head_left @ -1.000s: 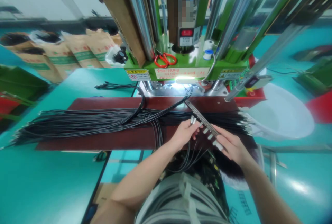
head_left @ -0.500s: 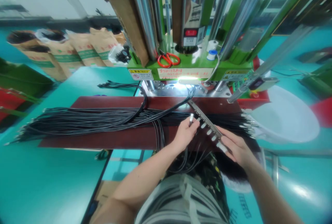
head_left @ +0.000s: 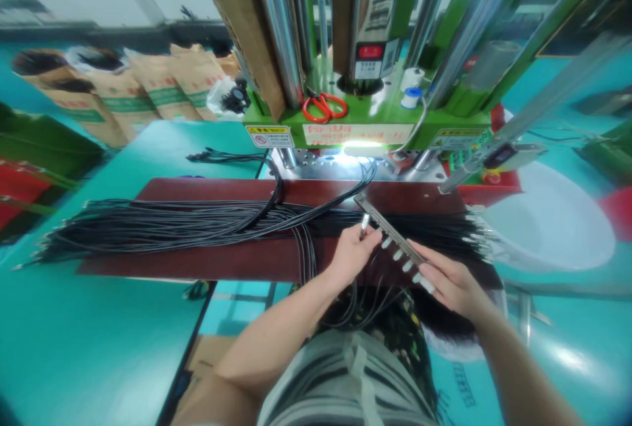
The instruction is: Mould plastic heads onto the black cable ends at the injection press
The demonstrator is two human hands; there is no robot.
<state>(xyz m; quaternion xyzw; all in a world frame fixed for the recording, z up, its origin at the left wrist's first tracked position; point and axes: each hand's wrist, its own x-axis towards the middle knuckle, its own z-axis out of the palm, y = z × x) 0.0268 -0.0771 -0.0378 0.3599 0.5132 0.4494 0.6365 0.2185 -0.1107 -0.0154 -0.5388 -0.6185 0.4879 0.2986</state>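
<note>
My left hand (head_left: 351, 256) is closed, with a small silver metal connector (head_left: 365, 223) sticking up from its fingers. Its thumb and fingertips touch a long narrow metal bar fixture (head_left: 390, 227), which slants down to the right. Several pale connectors (head_left: 397, 255) stick out along the bar's near side, and thin black cables (head_left: 371, 314) hang below toward my lap. At the lower end of the bar, my right hand (head_left: 448, 281) grips it, thumb by the last connector. Under the bar lies a large bundle of black cables (head_left: 162, 225) on a dark red board (head_left: 207, 268).
Behind the board stands a green press (head_left: 291, 135) with a bright lamp, orange-handled scissors (head_left: 324, 107) and a thread spool (head_left: 411, 98) on it. A white basin (head_left: 553, 228) sits at right. Paper sacks (head_left: 162, 87) stand back left, beyond the teal table (head_left: 74, 340).
The whole view has shifted slightly. My right hand has tilted the bar a little, and my left hand stays at it with the metal connector.
</note>
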